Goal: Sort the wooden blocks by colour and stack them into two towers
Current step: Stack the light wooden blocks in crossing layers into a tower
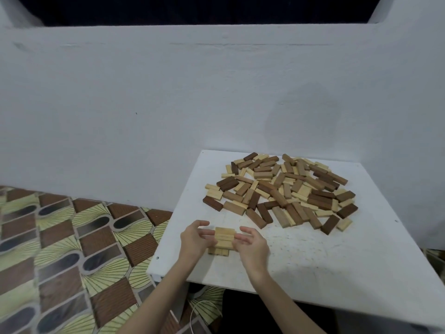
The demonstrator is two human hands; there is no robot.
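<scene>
Short tower of light blocks [224, 239] near front-left corner of white table [313, 256]. L hand [195, 239] and R hand [250, 244] flank it, fingers loosely spread, cupped at its sides, gripping nothing; contact unclear. Mixed pile of light/dark blocks [284, 189] toward back edge, well apart from tower.

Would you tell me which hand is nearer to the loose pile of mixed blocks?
Right. The right hand sits beside the light tower on the side facing the pile; the left hand is on the tower's far side, farther away.
</scene>
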